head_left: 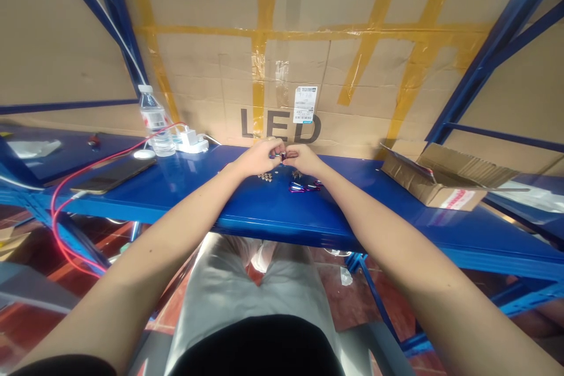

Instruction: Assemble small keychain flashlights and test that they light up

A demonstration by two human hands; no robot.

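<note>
My left hand (261, 155) and my right hand (303, 158) meet over the far part of the blue table. Both are closed, with fingertips pinched around a small dark, shiny piece (283, 157). Its kind is too small to make out, and the fingers partly cover it. Just below my left hand lies a cluster of small brass-coloured metal parts (265, 177). More little metal parts (296, 174) sit under my right hand. Nearer to me, beside the right wrist, are several shiny purple-blue metal pieces (304, 187), possibly clips.
An open cardboard box (453, 179) stands on the blue table (282, 217) at right. To the left are a phone (113, 176) with a red cable (55, 211), a water bottle (156, 123) and a white charger (189, 140). A large cardboard sheet (198, 76) rises behind.
</note>
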